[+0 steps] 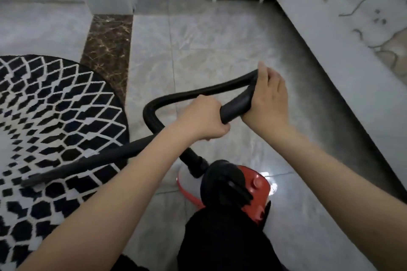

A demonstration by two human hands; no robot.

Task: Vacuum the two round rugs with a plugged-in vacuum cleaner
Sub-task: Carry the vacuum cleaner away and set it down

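At the centre of the frame, the left hand [201, 117] grips the black hose [198, 91] and the right hand [267, 98] clasps its bent end. The red vacuum cleaner [253, 191] sits below them; a round rug [44, 116] lies at left.

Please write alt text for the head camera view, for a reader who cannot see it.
Both hands hold a black hose: left hand grips the handle, right hand a bend. The wand lies across a black-and-white rug; a red vacuum sits on grey tiles.
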